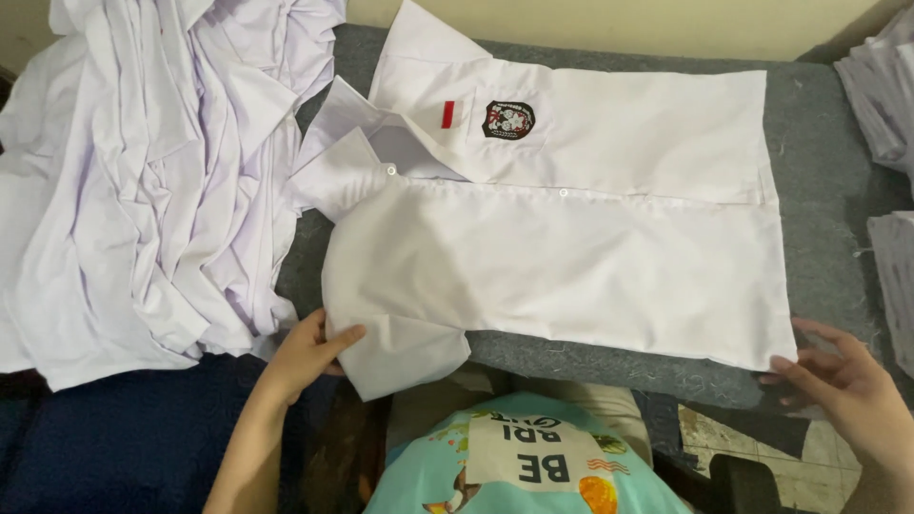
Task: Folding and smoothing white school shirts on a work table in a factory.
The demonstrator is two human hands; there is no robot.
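A white short-sleeved shirt [571,247] lies flat on a grey padded table [819,162], collar to the left and hem to the right. It carries a dark round badge [508,120] and a small red patch [448,114] on the chest. My left hand [309,350] pinches the near sleeve at the shirt's shoulder. At the near right corner, my right hand [843,381] holds the hem with the fingertips.
A big heap of crumpled white shirts [143,181] covers the table's left side. Stacks of folded white cloth [885,95] sit at the right edge. Dark blue fabric [105,447] lies at the lower left, below the heap.
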